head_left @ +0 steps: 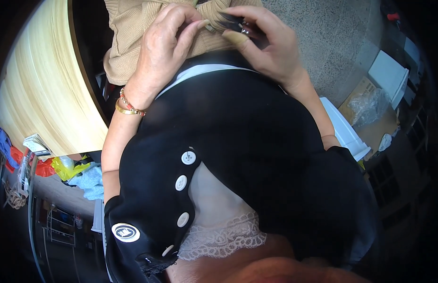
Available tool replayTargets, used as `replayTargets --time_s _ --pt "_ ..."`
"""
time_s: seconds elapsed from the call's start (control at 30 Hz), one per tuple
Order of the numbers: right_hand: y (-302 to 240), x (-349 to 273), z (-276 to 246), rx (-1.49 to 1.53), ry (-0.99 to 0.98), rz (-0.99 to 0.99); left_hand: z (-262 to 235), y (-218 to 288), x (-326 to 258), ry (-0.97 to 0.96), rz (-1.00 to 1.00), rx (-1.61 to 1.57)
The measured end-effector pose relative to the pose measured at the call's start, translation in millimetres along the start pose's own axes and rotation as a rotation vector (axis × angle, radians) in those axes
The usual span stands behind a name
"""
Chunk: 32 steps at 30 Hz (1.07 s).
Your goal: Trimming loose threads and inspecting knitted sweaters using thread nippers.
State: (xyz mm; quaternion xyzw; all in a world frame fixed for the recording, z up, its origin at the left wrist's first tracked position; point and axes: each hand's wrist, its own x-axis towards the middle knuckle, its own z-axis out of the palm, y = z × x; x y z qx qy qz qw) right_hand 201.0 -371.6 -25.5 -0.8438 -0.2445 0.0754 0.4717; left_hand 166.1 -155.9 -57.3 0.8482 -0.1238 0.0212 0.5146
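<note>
Across my lap, at the top of the head view, lies a tan knitted garment (127, 33). My left hand (169, 40) pinches the garment with thumb and forefinger, beside a small pale tag (209, 27) on the knit. In my right hand (275, 42) is a pair of dark thread snips (234, 22), partly hidden by the fingers. Their tips point left, close to the tag and just above the fabric. Whether the blades touch the knit, I cannot tell.
A light wood table (44, 75) with a dark edge stands at my left. Colourful bags and cloths (63, 167) lie below it. To my right are a white plastic bin (344, 129), a pale box (388, 78) and clear plastic wrap (367, 106) on the speckled floor (329, 42).
</note>
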Motion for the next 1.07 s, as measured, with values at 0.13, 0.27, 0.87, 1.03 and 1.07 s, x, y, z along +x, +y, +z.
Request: replayTargets --time_s 0.13,0.27,0.87,1.03,1.07 --pt "4.1 -5.3 0.2 -0.118 -0.045 -0.023 -1.0 0.9 -4.6 -0.017 -0.089 -0.047" --pt "-4.8 -0.4 -3.9 -0.236 -0.057 -0.069 2.0 -5.5 -10.0 -0.026 -0.269 -0.201" --pt "-10.2 -7.2 -1.2 -0.533 -0.1 -0.149 4.1 -11.8 -10.3 0.039 -0.325 -0.453" --pt "-13.8 -6.7 1.7 -0.569 -0.096 -0.182 -0.1 -14.1 -7.9 0.015 -0.329 -0.472" --pt "-14.4 -6.3 1.9 -0.586 -0.099 -0.196 -1.0 -15.0 -8.1 0.006 -0.323 -0.461"
